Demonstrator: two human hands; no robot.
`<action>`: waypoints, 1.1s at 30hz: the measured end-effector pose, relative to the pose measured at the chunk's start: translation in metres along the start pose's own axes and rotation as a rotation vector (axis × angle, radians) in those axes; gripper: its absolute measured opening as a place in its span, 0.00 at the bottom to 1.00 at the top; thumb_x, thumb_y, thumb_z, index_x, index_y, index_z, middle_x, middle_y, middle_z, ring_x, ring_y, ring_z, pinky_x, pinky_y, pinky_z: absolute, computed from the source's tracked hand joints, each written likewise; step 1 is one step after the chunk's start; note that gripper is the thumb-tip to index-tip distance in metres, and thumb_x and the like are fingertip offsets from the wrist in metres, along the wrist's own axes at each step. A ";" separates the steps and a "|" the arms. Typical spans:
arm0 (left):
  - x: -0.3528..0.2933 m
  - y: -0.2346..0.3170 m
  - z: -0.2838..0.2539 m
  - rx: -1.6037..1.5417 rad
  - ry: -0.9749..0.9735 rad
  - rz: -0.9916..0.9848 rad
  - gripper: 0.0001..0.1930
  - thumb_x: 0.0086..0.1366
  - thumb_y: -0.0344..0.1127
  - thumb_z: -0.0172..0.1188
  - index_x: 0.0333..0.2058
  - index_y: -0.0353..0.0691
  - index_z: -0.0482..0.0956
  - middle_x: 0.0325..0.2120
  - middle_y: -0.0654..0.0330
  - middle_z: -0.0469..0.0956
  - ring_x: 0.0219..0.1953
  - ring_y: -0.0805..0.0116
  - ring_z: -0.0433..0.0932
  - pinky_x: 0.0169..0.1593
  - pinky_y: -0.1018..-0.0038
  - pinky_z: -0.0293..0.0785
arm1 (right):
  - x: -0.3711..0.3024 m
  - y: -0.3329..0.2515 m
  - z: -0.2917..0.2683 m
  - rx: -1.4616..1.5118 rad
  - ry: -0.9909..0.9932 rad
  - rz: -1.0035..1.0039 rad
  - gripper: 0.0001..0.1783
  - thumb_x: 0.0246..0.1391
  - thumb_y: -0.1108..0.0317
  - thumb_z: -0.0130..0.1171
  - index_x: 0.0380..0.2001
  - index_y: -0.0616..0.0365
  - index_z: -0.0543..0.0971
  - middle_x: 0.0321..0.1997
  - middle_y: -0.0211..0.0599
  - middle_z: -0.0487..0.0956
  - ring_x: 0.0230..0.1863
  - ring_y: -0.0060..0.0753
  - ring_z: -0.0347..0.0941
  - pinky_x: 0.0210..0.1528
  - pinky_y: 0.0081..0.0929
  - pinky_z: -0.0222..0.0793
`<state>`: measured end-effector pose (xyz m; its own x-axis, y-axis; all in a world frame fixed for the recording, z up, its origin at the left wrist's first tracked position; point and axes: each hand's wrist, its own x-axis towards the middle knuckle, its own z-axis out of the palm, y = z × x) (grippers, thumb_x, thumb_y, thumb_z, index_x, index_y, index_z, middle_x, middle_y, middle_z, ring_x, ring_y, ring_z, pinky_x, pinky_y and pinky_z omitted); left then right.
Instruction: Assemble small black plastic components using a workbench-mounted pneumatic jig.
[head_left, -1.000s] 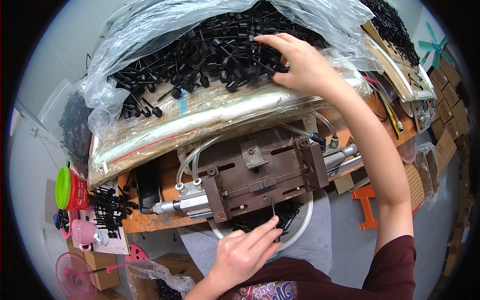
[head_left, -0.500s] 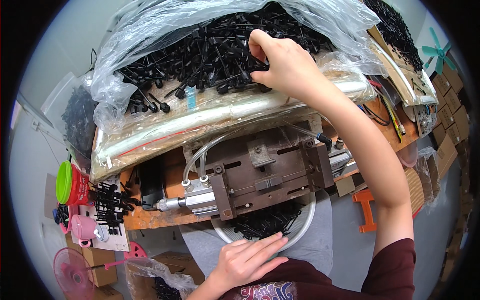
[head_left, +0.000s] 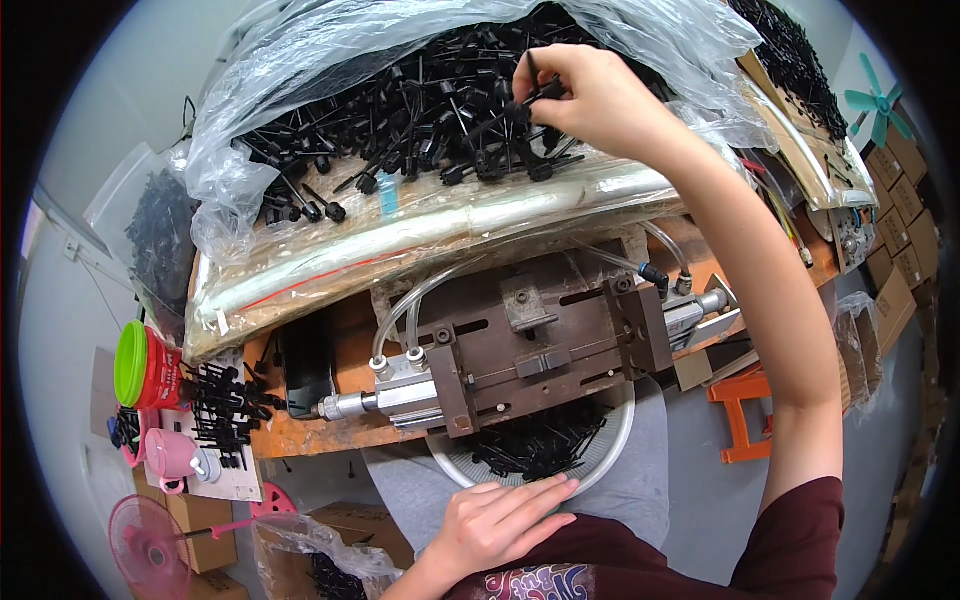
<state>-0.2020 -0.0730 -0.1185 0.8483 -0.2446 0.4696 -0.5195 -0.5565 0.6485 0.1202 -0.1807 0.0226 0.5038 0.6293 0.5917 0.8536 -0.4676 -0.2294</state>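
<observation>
My right hand point(head_left: 598, 98) is closed in a pinch over the far heap of black plastic parts point(head_left: 430, 120). Between thumb and forefinger it grips a black plastic part point(head_left: 532, 68) with a thin stem; its lower end blends into the heap. My left hand point(head_left: 492, 522) lies with its fingers stretched out, holding nothing, at the near rim of a white basket point(head_left: 612, 450) on my lap. Inside that basket lie several black parts point(head_left: 540, 440). Between my hands stands a brown metal clamping fixture point(head_left: 500, 345) with a small block in its middle.
Clear tubes and an air cylinder point(head_left: 405, 395) flank the fixture on the wooden bench point(head_left: 345, 437). Plastic sheeting point(head_left: 225, 200) surrounds the heap, with a padded edge point(head_left: 400, 245) in front. At left are a red bucket point(head_left: 160, 368) and pink fan point(head_left: 150, 548); an orange stool point(head_left: 738, 420) stands right.
My right hand has risen slightly and shifted right, and a black stemmed part now shows in its pinch. My left hand stays at the basket.
</observation>
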 end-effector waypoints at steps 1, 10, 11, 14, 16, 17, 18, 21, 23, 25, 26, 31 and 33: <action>0.000 0.001 0.000 0.006 -0.008 -0.006 0.20 0.48 0.35 0.73 0.41 0.38 0.83 0.37 0.58 0.85 0.26 0.71 0.83 0.26 0.82 0.73 | 0.003 0.003 -0.003 0.062 -0.032 0.061 0.08 0.48 0.70 0.63 0.33 0.57 0.79 0.26 0.31 0.78 0.23 0.20 0.71 0.26 0.22 0.67; 0.002 0.001 0.002 -0.002 -0.015 0.001 0.20 0.49 0.35 0.73 0.42 0.38 0.83 0.34 0.58 0.85 0.26 0.70 0.83 0.26 0.81 0.73 | 0.004 0.041 -0.039 0.534 0.042 0.429 0.15 0.54 0.61 0.66 0.39 0.62 0.80 0.29 0.26 0.79 0.24 0.09 0.71 0.27 0.09 0.67; 0.003 0.001 0.003 -0.001 -0.018 -0.001 0.20 0.49 0.35 0.73 0.42 0.38 0.83 0.33 0.58 0.85 0.26 0.70 0.83 0.26 0.81 0.73 | 0.003 0.047 -0.041 0.598 0.044 0.470 0.16 0.54 0.61 0.66 0.39 0.63 0.80 0.29 0.27 0.79 0.24 0.08 0.71 0.26 0.07 0.67; -0.001 -0.001 0.008 0.014 -0.004 0.005 0.20 0.54 0.37 0.70 0.46 0.41 0.83 0.34 0.63 0.84 0.23 0.75 0.78 0.25 0.81 0.70 | 0.002 0.066 -0.044 0.692 0.054 0.519 0.16 0.55 0.61 0.66 0.39 0.63 0.80 0.29 0.26 0.79 0.24 0.06 0.70 0.24 0.03 0.66; 0.001 0.001 0.007 0.024 -0.027 0.000 0.20 0.54 0.36 0.70 0.47 0.41 0.82 0.34 0.64 0.84 0.23 0.75 0.78 0.25 0.81 0.70 | 0.000 0.079 -0.049 0.697 0.056 0.529 0.16 0.56 0.61 0.65 0.40 0.64 0.80 0.30 0.26 0.79 0.24 0.05 0.70 0.24 0.02 0.66; 0.001 0.002 0.006 0.029 -0.038 -0.002 0.20 0.54 0.36 0.70 0.47 0.41 0.82 0.33 0.64 0.84 0.23 0.75 0.78 0.25 0.81 0.70 | -0.002 0.085 -0.052 0.699 0.058 0.533 0.16 0.56 0.62 0.65 0.41 0.64 0.80 0.30 0.26 0.79 0.24 0.05 0.70 0.23 0.02 0.66; 0.001 0.002 0.006 0.036 -0.049 -0.005 0.20 0.54 0.37 0.70 0.47 0.41 0.82 0.33 0.64 0.84 0.23 0.75 0.78 0.25 0.81 0.70 | -0.004 0.085 -0.055 0.750 0.072 0.538 0.16 0.58 0.63 0.63 0.42 0.65 0.80 0.32 0.28 0.79 0.25 0.05 0.71 0.23 0.01 0.67; 0.002 0.005 0.005 0.051 -0.057 -0.010 0.21 0.53 0.35 0.70 0.48 0.40 0.82 0.32 0.64 0.84 0.24 0.74 0.79 0.25 0.81 0.70 | -0.011 0.088 -0.062 0.935 0.164 0.546 0.14 0.60 0.65 0.60 0.44 0.65 0.79 0.33 0.29 0.80 0.24 0.05 0.70 0.23 0.00 0.66; 0.008 0.009 0.002 0.054 -0.027 -0.011 0.22 0.52 0.32 0.71 0.48 0.38 0.81 0.32 0.61 0.84 0.24 0.74 0.80 0.26 0.80 0.72 | -0.022 0.081 -0.068 1.005 0.140 0.513 0.14 0.62 0.65 0.58 0.44 0.64 0.78 0.34 0.30 0.80 0.23 0.04 0.69 0.20 0.01 0.63; 0.016 0.011 0.001 -0.036 0.181 -0.036 0.23 0.50 0.27 0.72 0.47 0.35 0.81 0.34 0.57 0.83 0.27 0.72 0.81 0.29 0.79 0.75 | -0.038 0.057 -0.074 1.058 0.047 0.453 0.14 0.62 0.64 0.58 0.44 0.63 0.78 0.34 0.31 0.81 0.22 0.04 0.68 0.19 0.02 0.61; 0.019 0.011 0.000 -0.073 0.289 -0.062 0.23 0.49 0.25 0.72 0.47 0.33 0.81 0.34 0.55 0.83 0.28 0.72 0.81 0.30 0.78 0.77 | -0.047 0.035 -0.071 1.093 0.000 0.455 0.13 0.58 0.63 0.62 0.39 0.62 0.79 0.34 0.34 0.81 0.23 0.12 0.72 0.22 0.09 0.66; 0.041 0.016 -0.017 -0.334 0.373 -0.251 0.35 0.49 0.23 0.73 0.56 0.25 0.69 0.56 0.40 0.69 0.44 0.59 0.80 0.43 0.72 0.84 | -0.126 -0.070 -0.040 1.294 -0.258 0.792 0.13 0.59 0.64 0.61 0.39 0.65 0.78 0.25 0.36 0.80 0.12 0.15 0.67 0.13 0.15 0.62; 0.045 0.021 -0.018 -0.359 0.343 -0.234 0.28 0.48 0.23 0.73 0.50 0.27 0.76 0.48 0.44 0.76 0.42 0.60 0.82 0.41 0.72 0.83 | -0.153 -0.084 -0.032 1.433 -0.349 0.877 0.11 0.58 0.66 0.62 0.38 0.65 0.78 0.26 0.38 0.80 0.12 0.16 0.67 0.14 0.15 0.62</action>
<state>-0.1761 -0.0812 -0.0727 0.8946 0.1591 0.4176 -0.3742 -0.2439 0.8947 -0.0329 -0.2576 -0.0246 0.6862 0.6940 -0.2180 -0.3423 0.0436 -0.9386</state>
